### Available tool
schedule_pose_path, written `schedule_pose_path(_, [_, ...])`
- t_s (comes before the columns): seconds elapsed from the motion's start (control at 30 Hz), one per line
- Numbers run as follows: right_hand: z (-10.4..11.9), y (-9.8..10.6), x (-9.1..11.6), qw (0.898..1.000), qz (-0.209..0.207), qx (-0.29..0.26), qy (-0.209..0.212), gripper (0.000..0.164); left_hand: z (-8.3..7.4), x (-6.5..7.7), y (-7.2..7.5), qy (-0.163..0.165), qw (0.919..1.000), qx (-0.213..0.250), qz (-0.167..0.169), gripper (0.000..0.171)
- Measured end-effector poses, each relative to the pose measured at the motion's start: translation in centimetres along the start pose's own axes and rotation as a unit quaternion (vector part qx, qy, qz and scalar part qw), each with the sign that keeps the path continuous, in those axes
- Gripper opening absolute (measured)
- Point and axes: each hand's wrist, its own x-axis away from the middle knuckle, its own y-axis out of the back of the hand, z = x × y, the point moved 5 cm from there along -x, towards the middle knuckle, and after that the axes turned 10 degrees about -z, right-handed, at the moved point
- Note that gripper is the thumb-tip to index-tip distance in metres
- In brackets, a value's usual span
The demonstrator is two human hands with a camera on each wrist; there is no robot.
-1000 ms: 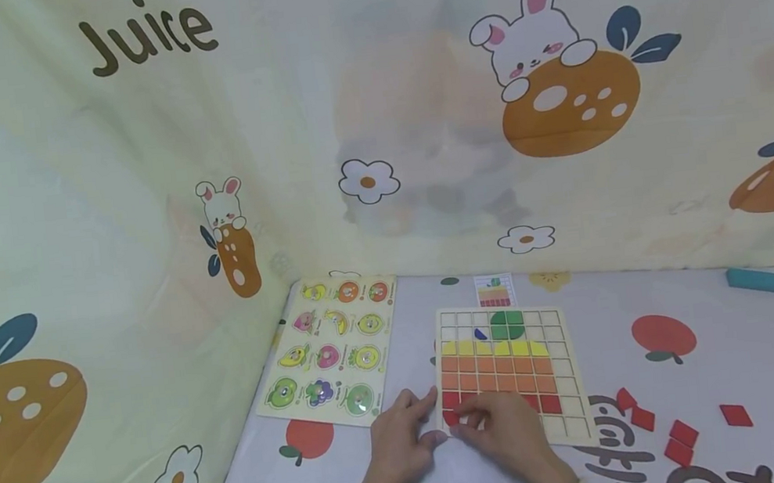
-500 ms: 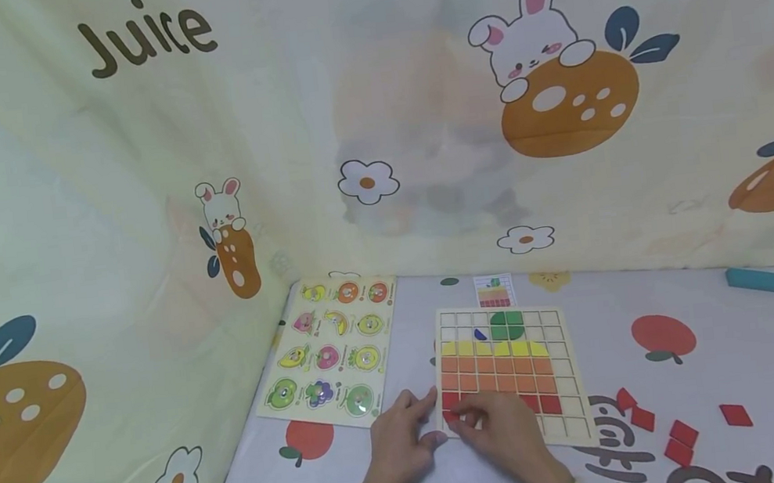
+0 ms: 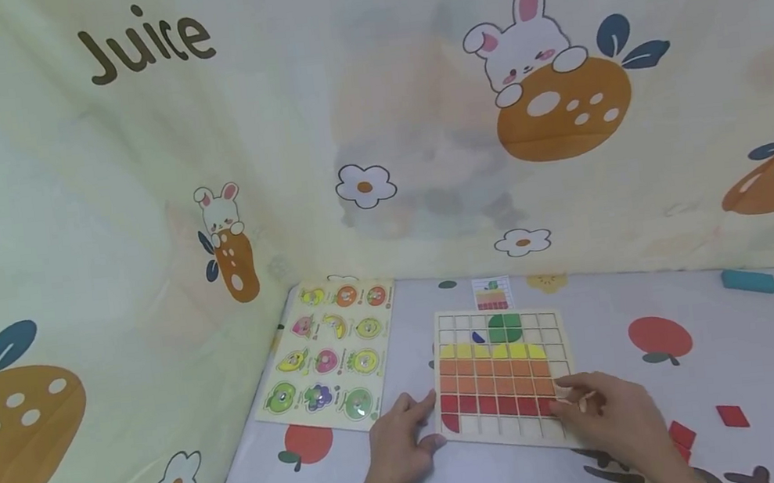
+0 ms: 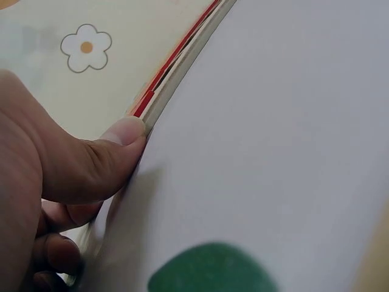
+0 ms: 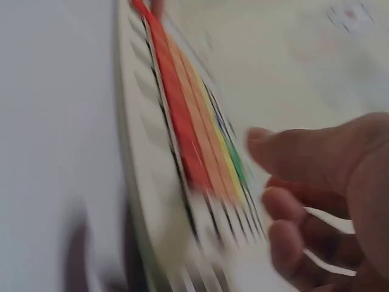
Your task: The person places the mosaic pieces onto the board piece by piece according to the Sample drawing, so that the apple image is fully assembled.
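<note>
A square wooden grid board (image 3: 512, 425) lies flat on the table, with a green, yellow, orange and red tile picture in its cells. At its lower left corner cell sits a red rounded tile (image 3: 452, 423), below a row of red square tiles (image 3: 506, 404). My left hand (image 3: 399, 441) rests at the board's near left corner, its index finger against the left side. In the left wrist view the thumb (image 4: 124, 131) touches the board's edge. My right hand (image 3: 614, 414) is over the board's right side, fingers loosely bent, holding nothing; the right wrist view is blurred.
Loose red tiles (image 3: 733, 416) lie right of the board, some behind my right hand. A fruit puzzle board (image 3: 341, 341) lies on the left. A small picture card (image 3: 492, 293) sits behind the grid board, and a teal block (image 3: 748, 281) at the back right.
My right hand has let go of the red rounded tile in the corner cell and moved right across the board. My left hand has stayed at the board's corner.
</note>
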Motion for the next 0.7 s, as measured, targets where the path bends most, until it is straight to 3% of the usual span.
schedule_pose_path(0.23, [-8.3,4.5,0.3,0.992,0.056,0.058,-0.1,0.097,0.3,0.0,-0.4,-0.002,0.9999,0.016,-0.006,0.065])
schedule_pose_path(0.33, [-10.5,5.1,0.5,0.988,0.088,0.076,-0.103,0.1,0.4,0.1,-0.4,0.004,0.9999,0.016,-0.002,0.064])
schedule_pose_path(0.5, [-11.8,5.1,0.6,0.99,0.1,0.082,-0.052,0.085,0.3,0.1,-0.4,0.007,0.9999,0.012,-0.002,0.064])
schedule_pose_path(0.7, [-11.9,4.6,0.3,0.992,0.083,0.076,-0.06,0.075,0.3,0.1,-0.3,0.008,0.9999,0.014,-0.001,0.064])
